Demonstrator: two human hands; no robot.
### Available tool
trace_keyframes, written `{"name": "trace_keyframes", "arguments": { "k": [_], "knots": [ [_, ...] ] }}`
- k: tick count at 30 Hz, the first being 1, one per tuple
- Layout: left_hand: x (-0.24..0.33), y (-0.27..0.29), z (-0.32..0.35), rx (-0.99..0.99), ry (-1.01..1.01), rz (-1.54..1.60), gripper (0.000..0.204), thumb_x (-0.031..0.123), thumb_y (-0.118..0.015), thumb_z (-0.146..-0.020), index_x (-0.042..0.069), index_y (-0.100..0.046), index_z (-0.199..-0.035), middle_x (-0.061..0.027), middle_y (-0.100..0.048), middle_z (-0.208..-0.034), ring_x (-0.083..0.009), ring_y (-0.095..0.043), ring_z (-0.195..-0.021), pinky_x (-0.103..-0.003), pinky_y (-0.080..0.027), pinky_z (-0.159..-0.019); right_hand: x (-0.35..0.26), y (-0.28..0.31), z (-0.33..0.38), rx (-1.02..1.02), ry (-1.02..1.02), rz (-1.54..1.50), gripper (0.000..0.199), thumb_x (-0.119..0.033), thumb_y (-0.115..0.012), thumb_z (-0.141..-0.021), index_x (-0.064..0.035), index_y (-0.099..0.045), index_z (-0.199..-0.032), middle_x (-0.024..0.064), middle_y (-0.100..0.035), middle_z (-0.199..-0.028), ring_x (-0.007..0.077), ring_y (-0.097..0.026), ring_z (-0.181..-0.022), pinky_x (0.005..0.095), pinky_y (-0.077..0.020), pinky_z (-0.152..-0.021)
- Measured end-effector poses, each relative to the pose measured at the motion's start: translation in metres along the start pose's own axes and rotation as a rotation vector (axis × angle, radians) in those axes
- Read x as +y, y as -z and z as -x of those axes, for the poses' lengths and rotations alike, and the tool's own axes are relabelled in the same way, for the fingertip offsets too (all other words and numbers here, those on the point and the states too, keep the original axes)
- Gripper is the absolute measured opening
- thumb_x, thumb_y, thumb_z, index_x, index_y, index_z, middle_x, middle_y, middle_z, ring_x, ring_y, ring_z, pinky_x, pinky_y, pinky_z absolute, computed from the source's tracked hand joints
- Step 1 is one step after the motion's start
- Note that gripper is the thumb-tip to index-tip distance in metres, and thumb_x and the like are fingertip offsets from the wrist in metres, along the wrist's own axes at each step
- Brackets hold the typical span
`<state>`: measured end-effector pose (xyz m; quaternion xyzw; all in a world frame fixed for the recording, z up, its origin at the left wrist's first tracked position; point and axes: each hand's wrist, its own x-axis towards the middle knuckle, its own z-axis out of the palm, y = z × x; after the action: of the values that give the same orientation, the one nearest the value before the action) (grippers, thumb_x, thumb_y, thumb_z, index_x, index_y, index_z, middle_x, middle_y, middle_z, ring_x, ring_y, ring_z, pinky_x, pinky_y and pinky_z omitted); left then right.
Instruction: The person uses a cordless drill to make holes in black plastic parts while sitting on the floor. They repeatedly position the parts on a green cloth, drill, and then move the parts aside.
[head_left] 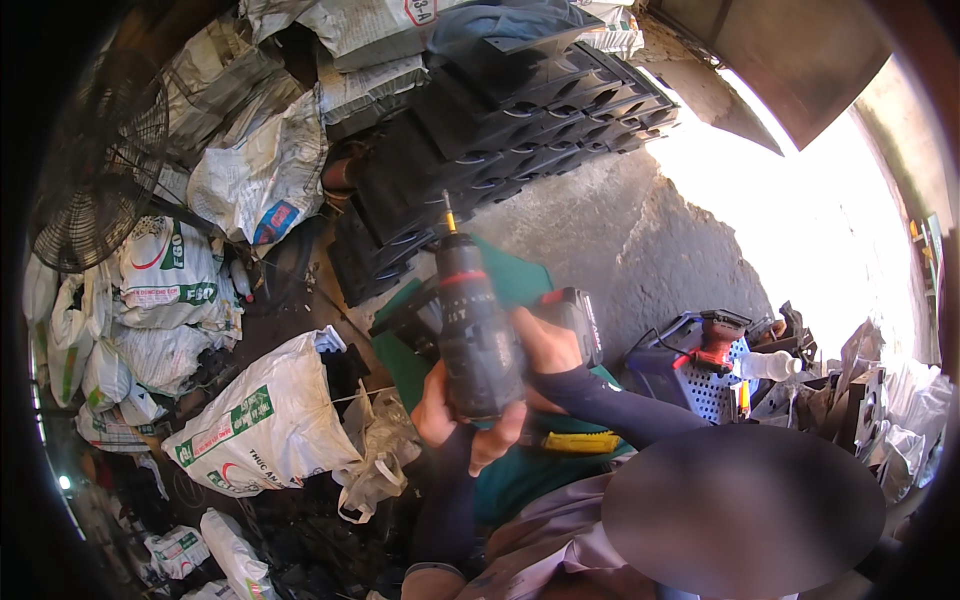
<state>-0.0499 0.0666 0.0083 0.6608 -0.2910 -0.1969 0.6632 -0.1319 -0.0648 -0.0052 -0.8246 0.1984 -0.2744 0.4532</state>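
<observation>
A black power driver (pixel 478 350) with a red ring is held up in front of me, its bit (pixel 449 212) pointing away from me. My left hand (pixel 432 408) is closed around the rear end of its body. My right hand (pixel 545 345) grips it from the right side; the handle is hidden. Just beyond the right hand is a black block with a red edge (pixel 580 318), which looks like a battery pack. Another dark part (pixel 415 318) shows left of the driver, mostly covered. Beneath lies green cloth (pixel 520 275), with a yellow object (pixel 580 442) nearer my body.
Black moulded plastic parts (pixel 440 165) are stacked in rows ahead. White sacks (pixel 265 425) lie at the left, below a standing fan (pixel 100 170). To the right, a blue perforated basket (pixel 665 355) holds a red-and-black power tool (pixel 718 340) beside a plastic bottle (pixel 770 366).
</observation>
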Motion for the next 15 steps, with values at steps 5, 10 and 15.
{"name": "trace_keyframes", "arguments": {
  "k": [5,10,15],
  "knots": [
    [-0.004,0.007,0.000,-0.091,0.018,0.073,0.080,0.037,-0.082,-0.068,-0.002,-0.048,-0.129,-0.0076,-0.061,-0.108,-0.0150,-0.059,-0.094,-0.031,-0.048,-0.086,-0.001,-0.002,0.000,0.060,0.004,0.003,0.047,-0.005,-0.072,-0.066,-0.0036,-0.048,-0.107,0.0164,-0.060,-0.089,0.0389,-0.062,-0.083,0.0447,-0.0479,-0.069],
    [0.000,0.003,-0.003,-0.056,-0.095,0.002,0.079,0.035,-0.082,-0.069,-0.002,-0.048,-0.130,-0.0081,-0.061,-0.109,-0.0148,-0.059,-0.094,-0.031,-0.048,-0.086,0.000,-0.003,0.000,0.032,0.017,0.034,0.045,-0.004,-0.069,-0.068,-0.0027,-0.048,-0.106,0.0169,-0.060,-0.087,0.0393,-0.062,-0.082,0.0453,-0.0477,-0.068],
    [0.009,0.008,-0.002,-0.179,0.047,0.059,0.073,0.029,-0.079,-0.074,-0.003,-0.047,-0.130,-0.0083,-0.062,-0.108,-0.0151,-0.059,-0.095,-0.031,-0.048,-0.086,-0.002,-0.006,0.003,0.093,-0.045,0.050,0.048,-0.004,-0.069,-0.068,-0.0037,-0.049,-0.111,0.0182,-0.062,-0.088,0.0397,-0.062,-0.081,0.0449,-0.0479,-0.070]
  ]
}}
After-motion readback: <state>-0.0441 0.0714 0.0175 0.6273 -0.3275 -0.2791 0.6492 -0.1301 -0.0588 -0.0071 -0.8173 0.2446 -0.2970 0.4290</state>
